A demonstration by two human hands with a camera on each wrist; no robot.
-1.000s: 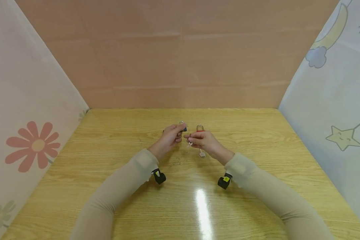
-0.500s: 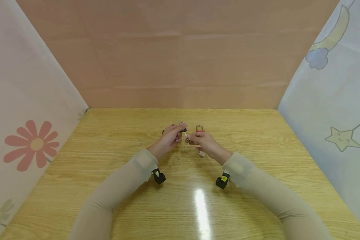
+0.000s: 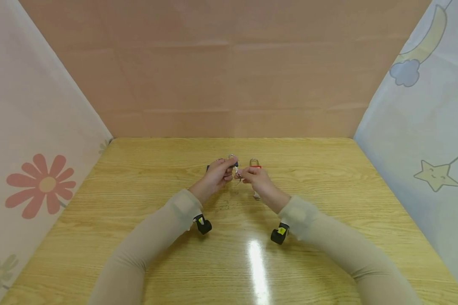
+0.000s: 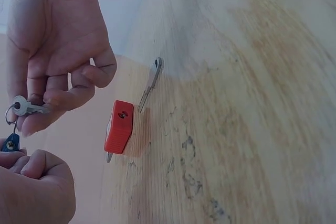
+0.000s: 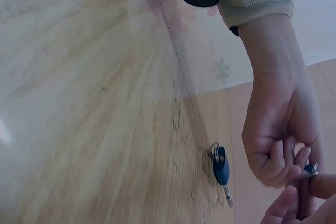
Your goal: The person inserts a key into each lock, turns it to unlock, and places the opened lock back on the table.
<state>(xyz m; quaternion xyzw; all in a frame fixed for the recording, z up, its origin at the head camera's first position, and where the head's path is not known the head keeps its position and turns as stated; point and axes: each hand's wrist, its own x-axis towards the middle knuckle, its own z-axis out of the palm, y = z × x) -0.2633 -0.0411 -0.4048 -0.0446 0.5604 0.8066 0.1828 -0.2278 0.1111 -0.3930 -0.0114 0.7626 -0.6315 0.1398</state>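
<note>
My left hand [image 3: 216, 173] grips a small blue padlock [image 3: 235, 163] with its shackle upward and its keyhole side showing in the left wrist view. Close beside it, my right hand [image 3: 261, 180] pinches a ring of keys; one silver key [image 4: 31, 107] hangs across the fingers. The key ring [image 4: 10, 115] reaches down to the padlock, but whether a key sits in the keyhole I cannot tell. Behind the right hand stands a red padlock [image 4: 119, 127], with a loose key [image 4: 151, 83] near it.
A second blue padlock [image 5: 221, 166] with keys on a ring [image 5: 213, 151] is on the wooden table [image 3: 168, 262], partly hidden by the left hand in the head view. Dark marks [image 3: 224, 206] show on the tabletop. Patterned sheets and a plain back panel [image 3: 229, 76] surround it.
My right hand has shifted slightly left, bringing the keys up against the held blue padlock, and its wrist has turned. The left hand stays in place.
</note>
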